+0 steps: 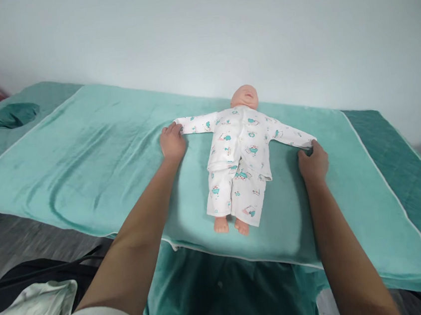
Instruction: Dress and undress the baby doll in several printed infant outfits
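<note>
Lying face-up at frame centre on a plush teal towel (82,156), the smooth plastic baby doll (241,159) wears soft printed pyjamas. Left hand (172,142) rests flat, fingers together, at one cuff; right hand (312,161) pinches the other.

A baby doll (239,159) in a printed white suit lies face up on a teal towel (93,154) over the bed (402,157). The left hand (172,142) touches one sleeve cuff, and the right hand (312,163) grips the other.
</note>
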`<state>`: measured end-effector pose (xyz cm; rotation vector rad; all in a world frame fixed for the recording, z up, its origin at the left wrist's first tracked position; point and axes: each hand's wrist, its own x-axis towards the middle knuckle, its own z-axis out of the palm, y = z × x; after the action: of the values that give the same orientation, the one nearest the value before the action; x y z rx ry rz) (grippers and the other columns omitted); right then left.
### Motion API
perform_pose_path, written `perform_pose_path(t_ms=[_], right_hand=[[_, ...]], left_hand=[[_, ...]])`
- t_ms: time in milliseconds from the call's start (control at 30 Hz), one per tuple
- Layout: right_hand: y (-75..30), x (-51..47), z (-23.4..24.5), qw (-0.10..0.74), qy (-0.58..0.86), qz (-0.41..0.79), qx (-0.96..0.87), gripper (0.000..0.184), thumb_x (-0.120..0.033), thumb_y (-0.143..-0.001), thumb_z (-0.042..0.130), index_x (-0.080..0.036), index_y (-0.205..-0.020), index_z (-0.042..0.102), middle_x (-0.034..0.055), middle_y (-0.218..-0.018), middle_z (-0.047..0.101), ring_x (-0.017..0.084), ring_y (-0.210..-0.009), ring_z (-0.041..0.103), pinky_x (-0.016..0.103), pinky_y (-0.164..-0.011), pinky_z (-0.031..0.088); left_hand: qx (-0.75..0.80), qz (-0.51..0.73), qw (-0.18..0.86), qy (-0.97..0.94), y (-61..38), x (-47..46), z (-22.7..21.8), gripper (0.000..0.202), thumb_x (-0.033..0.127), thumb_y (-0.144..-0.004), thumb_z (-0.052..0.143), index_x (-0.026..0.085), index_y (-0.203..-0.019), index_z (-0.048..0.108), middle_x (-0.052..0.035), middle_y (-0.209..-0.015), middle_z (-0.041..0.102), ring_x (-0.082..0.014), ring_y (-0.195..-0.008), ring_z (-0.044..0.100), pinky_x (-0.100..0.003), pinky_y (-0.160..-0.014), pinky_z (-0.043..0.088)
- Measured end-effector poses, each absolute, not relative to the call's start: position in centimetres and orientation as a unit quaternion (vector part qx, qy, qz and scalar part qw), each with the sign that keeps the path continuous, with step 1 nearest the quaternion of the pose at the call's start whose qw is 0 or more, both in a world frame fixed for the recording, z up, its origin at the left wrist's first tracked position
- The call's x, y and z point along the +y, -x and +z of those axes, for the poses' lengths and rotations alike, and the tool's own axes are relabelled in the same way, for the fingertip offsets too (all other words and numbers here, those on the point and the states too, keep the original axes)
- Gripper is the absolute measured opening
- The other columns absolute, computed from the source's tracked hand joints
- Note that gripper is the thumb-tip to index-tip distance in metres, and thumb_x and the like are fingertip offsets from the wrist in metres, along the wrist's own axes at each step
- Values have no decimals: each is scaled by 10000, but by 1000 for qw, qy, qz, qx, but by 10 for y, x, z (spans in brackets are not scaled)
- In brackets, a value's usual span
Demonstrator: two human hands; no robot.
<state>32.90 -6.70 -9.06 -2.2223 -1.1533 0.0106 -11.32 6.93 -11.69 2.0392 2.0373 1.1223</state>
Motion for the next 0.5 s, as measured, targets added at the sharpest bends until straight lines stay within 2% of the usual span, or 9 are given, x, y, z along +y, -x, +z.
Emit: perform_pose_path(t_ms=[200, 367, 433, 500], right_hand=[[-329, -67, -92, 290, 843, 0, -452, 635, -272, -839, 556, -109, -1453, 560, 205, -1432, 621, 358, -1330, 554, 576, -1144, 413], [-327, -70, -96, 335, 804, -52, -488, 562, -195, -819, 556, -87, -1370, 592, 244, -1518, 527, 355, -1408, 479, 599, -1171, 382], [-321, -74, -97, 351, 786, -76, -503, 542, -203, -821, 560, -111, -1353, 604, 228, -1576, 473, 363, -1450, 427, 630, -1175, 362], [-309, -82, -96, 366, 755, -86, -537, 515, -218, -842, 541, -127, -1344, 613, 206, -1578, 485, 350, -1447, 437, 614, -1174, 370]], left_hand=[[687, 373, 3, -624, 108, 57, -114, 421, 112, -882, 439, 140, -1169, 745, -173, -1423, 610, -363, -1348, 499, -530, -1165, 394], [714, 373, 14, -592, 102, 39, -114, 460, 54, -828, 460, 98, -1208, 715, -211, -1428, 576, -362, -1372, 481, -511, -1200, 361], [717, 377, 19, -586, 99, 29, -113, 468, 46, -827, 456, 87, -1228, 694, -222, -1428, 564, -356, -1381, 472, -508, -1210, 350], [717, 382, 22, -583, 97, 17, -112, 472, 42, -823, 460, 84, -1241, 673, -226, -1440, 550, -357, -1391, 462, -512, -1214, 344]])
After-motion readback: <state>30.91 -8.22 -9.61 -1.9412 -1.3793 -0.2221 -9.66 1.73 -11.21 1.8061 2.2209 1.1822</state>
